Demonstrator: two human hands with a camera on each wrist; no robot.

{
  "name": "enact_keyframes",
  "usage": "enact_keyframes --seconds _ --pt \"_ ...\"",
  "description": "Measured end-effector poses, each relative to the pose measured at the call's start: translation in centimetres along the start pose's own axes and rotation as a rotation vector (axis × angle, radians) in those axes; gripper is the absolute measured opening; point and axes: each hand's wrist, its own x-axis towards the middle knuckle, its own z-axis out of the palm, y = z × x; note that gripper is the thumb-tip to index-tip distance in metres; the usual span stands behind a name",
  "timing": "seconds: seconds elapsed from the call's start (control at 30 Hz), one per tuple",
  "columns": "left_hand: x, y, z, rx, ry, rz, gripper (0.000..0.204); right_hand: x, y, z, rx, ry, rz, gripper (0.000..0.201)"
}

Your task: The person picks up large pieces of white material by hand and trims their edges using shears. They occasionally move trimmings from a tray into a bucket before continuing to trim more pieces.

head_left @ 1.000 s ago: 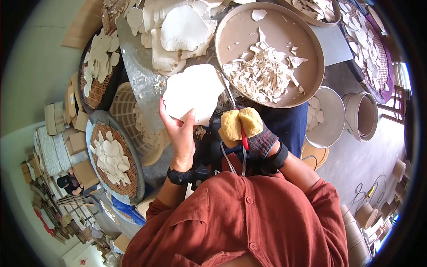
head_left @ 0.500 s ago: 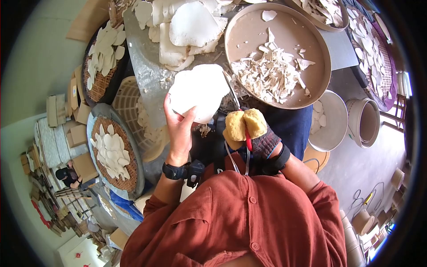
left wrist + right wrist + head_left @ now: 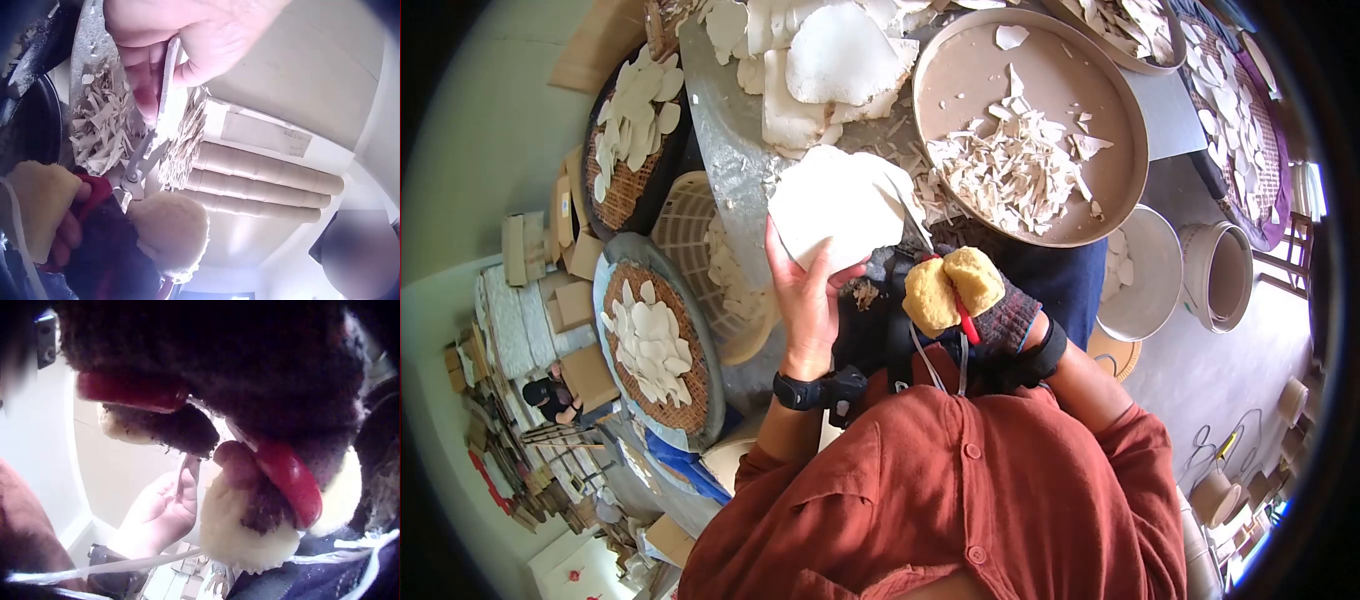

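My bare left hand (image 3: 808,300) pinches a flat, bright white sheet with an uneven outline (image 3: 830,215), thumb on the near face and fingers behind. In the left wrist view the sheet (image 3: 166,94) is seen edge-on. My right hand (image 3: 1008,318), in a dark knitted glove with bare fingertips, grips scissors (image 3: 969,326) with red handles. Yellow sponge pads (image 3: 932,300) are wrapped about the handles with white ties. The scissor blades (image 3: 139,164) meet the sheet's edge in the left wrist view. At the sheet's right edge, a narrow strip stands beside the blades in the head view.
A round tray (image 3: 1135,120) of white scraps stands ahead on the right. Stacked white sheets (image 3: 840,60) lie on the metal tabletop (image 3: 725,150). At left are a plastic basket (image 3: 685,215) and a woven tray of pieces (image 3: 692,395); a white bucket (image 3: 1155,270) stands right.
The sheet has tilted and shifted slightly left over the last half second. The sponge-padded handles have turned, and a strip now shows at the sheet's right edge.
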Motion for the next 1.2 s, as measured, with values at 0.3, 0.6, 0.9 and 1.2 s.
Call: enact_keyframes --seconds 0.3,0.6,0.9,1.2 --pt "1.4 0.6 -1.2 -0.014 -0.091 -0.115 0.072 -0.7 2.2 -1.6 -0.299 0.051 -0.03 0.025" --pt "1.9 1.1 -1.3 -0.001 -0.128 -0.18 0.071 0.0 3.1 -2.5 -0.519 0.122 0.033 0.02" --pt "2.0 0.7 -1.4 0.009 -0.088 -0.124 0.071 0.1 1.0 -0.6 -0.812 0.058 -0.121 0.021" --pt "3.2 2.7 -3.5 0.051 -0.266 -0.006 0.032 -1.0 0.7 -2.5 0.065 0.052 0.143 0.031"
